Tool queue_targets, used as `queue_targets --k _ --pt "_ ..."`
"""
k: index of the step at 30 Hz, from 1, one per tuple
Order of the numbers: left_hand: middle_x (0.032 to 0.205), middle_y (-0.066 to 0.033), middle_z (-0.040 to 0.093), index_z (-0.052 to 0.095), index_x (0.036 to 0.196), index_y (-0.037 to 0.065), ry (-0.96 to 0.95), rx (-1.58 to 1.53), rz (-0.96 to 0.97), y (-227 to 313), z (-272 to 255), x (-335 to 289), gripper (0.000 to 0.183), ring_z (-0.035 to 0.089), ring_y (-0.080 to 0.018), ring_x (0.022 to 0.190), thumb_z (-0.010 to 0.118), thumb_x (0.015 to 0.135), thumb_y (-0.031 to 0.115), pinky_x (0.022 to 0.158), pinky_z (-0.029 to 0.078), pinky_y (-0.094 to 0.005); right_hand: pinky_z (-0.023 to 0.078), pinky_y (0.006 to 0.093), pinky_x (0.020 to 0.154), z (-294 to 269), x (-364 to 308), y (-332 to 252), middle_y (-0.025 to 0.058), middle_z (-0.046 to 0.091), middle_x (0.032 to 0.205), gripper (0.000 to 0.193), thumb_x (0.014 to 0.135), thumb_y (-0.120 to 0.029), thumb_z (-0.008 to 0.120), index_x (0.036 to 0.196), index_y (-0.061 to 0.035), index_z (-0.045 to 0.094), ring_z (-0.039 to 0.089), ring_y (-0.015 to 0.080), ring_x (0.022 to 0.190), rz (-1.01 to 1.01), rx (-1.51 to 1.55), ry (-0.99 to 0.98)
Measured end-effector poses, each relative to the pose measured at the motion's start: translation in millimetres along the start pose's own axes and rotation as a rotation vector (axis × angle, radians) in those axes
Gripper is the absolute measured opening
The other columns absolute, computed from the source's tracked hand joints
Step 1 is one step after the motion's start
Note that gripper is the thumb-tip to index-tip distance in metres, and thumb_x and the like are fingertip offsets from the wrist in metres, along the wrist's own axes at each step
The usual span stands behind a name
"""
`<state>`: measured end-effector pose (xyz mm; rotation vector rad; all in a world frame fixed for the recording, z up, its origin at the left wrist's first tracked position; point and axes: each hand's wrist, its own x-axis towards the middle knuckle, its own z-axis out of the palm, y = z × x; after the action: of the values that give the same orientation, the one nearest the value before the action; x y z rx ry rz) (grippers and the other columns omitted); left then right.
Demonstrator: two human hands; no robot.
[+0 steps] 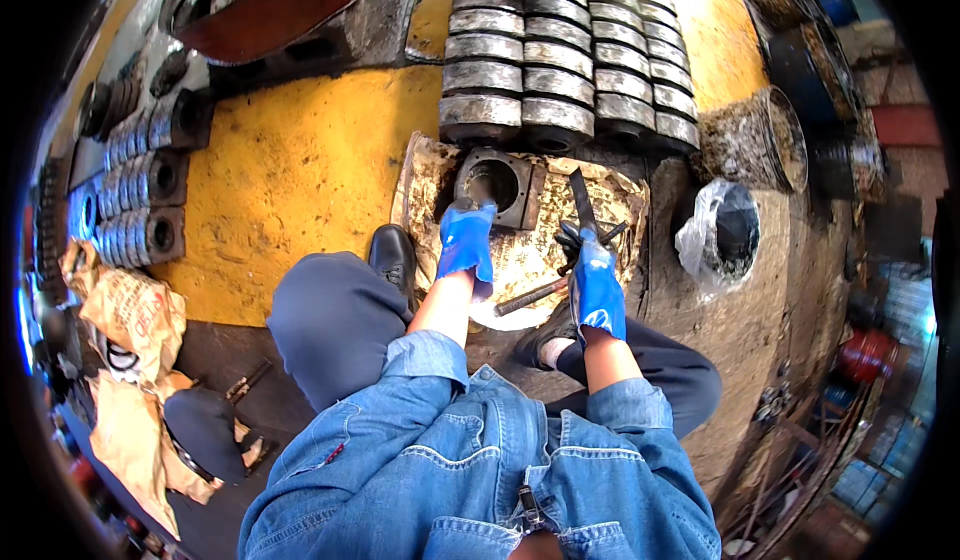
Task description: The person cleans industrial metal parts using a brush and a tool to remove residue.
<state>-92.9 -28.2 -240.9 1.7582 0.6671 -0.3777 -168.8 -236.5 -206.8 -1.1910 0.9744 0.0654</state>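
Note:
A grey metal housing (518, 190) with a square flange and a round bore lies on a stained sheet of paper (630, 210). My left hand (467, 235), in a blue glove, is closed on the housing's near left rim; its fingertips are partly blurred. To the right, my right hand (594, 265) wears a blue glove with dark-stained fingers. It grips a long, flat, dark blade-like tool (581, 198), which points away from me beside the housing. Between my feet, a bar-shaped tool (530, 297) lies on the paper near my right hand.
Several rows of stacked metal cylinders (520, 80) stand just beyond the paper. A dirty bucket (770, 140) and a plastic-lined container (730, 235) are at the right. More ringed parts (150, 190) sit left on the yellow plate (290, 180), near crumpled paper sacks (130, 310).

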Motion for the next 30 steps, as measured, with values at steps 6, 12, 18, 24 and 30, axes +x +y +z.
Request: queue_targets --k 6,12,18,24,30 --pt "0.112 -0.0083 0.068 0.061 0.123 0.000 -0.748 0.008 0.187 7.7 27.6 -4.4 0.049 0.064 -0.0178 0.098 0.076 0.083 0.024 0.085 0.051 -0.0294 0.053 0.0381 0.070 1.4 13.1 39.6 0.0104 0.068 0.097 0.032 0.095 -0.026 0.057 0.115 -0.0024 0.065 0.064 0.0241 0.079 -0.621 -0.418 0.093" --pt "0.102 -0.0108 0.066 0.062 0.116 0.004 -0.631 -0.095 0.552 39.5 36.4 -22.0 0.027 0.064 -0.0189 0.092 0.065 0.089 0.007 0.084 0.053 -0.0304 0.055 0.0399 0.075 91.6 -38.4 -2.3 0.0140 0.067 0.098 0.034 0.091 -0.028 0.059 0.115 -0.0036 0.059 0.065 0.0292 0.085 -0.242 0.526 -0.211" --pt "0.104 -0.0074 0.068 0.060 0.124 0.004 -0.746 -0.157 0.067 162.6 -67.2 -91.2 0.036 0.065 -0.0184 0.089 0.059 0.095 0.025 0.075 0.056 -0.0334 0.054 0.0420 0.079 81.7 -123.1 -74.7 0.0227 0.067 0.102 0.037 0.081 -0.022 0.065 0.112 -0.0027 0.058 0.065 0.0391 0.094 -0.927 -0.335 -0.380" --pt "0.109 -0.0190 0.067 0.043 0.141 0.005 -0.834 0.272 0.006 205.2 -96.9 -71.9 0.048 0.069 -0.0253 0.079 0.044 0.100 0.031 0.060 0.056 -0.0345 0.054 0.0370 0.080 10.1 24.2 -48.2 0.0198 0.069 0.100 0.039 0.084 -0.030 0.070 0.110 -0.0009 0.064 0.068 0.0299 0.092 -0.510 -0.464 0.063" --pt "0.088 -0.0161 0.070 0.060 0.125 0.004 -0.557 0.515 -0.014 184.8 -77.3 -51.2 0.030 0.062 -0.0172 0.050 0.054 0.096 0.012 0.045 0.048 -0.0258 0.053 0.0466 0.091 -163.4 114.7 -20.6 0.0206 0.064 0.121 0.052 0.076 -0.038 0.077 0.114 -0.0047 0.066 0.063 0.0384 0.109 0.071 -1.096 0.582"
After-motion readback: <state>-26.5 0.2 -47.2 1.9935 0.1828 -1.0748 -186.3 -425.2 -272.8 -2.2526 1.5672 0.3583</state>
